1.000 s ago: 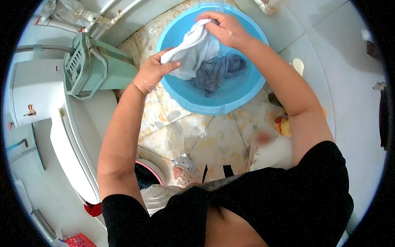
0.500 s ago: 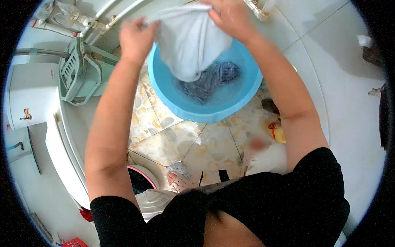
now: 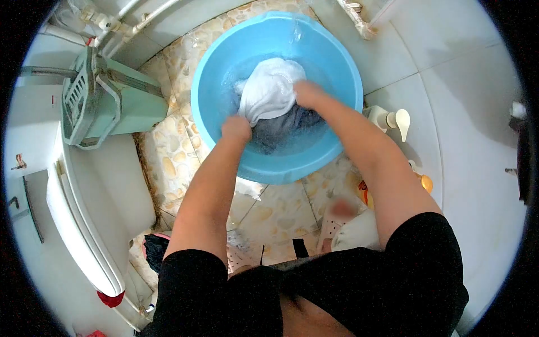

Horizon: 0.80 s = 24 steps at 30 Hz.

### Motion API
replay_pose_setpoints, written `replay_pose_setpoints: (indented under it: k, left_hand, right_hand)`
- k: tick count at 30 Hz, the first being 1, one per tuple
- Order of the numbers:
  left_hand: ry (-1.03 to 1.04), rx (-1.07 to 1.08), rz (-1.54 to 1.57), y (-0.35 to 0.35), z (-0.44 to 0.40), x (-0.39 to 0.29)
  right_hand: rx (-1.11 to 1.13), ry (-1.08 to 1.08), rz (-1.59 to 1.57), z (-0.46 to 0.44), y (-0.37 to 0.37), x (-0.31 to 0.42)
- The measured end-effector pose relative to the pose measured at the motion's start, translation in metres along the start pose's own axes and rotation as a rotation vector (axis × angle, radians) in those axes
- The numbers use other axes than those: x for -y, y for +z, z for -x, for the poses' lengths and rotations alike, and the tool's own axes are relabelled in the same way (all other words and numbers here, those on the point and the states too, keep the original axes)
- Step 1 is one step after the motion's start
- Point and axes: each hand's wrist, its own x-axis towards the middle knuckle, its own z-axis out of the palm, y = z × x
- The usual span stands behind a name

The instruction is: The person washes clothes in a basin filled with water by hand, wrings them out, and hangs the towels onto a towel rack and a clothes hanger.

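Note:
A white cloth [image 3: 270,84] lies bunched in the water of a large blue basin [image 3: 275,168]. My left hand [image 3: 236,129] is closed on the cloth's near left edge. My right hand [image 3: 309,95] grips its right side, with the fingertips partly hidden. Beneath and nearer to me, a dark grey-blue garment [image 3: 283,130] sits soaked in the same water. Both hands are inside the basin's rim.
A green mop bucket [image 3: 126,106] stands to the left, beside a white toilet [image 3: 84,224]. At the right are a pump bottle [image 3: 387,119] and an orange-yellow container [image 3: 425,182]. Pipes [image 3: 120,28] run along the back wall. Patterned tiles [image 3: 281,213] cover the floor.
Both hands have come down from above the basin's far rim into it, lowering the white cloth from a stretched, hanging position onto the water and dark garment.

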Motion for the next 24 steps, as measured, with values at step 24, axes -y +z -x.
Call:
replay_pose_setpoints:
  k: [24]
  left_hand:
    - [0.156,-0.037,0.089,-0.010,-0.035,-0.038]
  right_hand:
    - [-0.140,-0.027,-0.043,0.007,0.020,0.023]
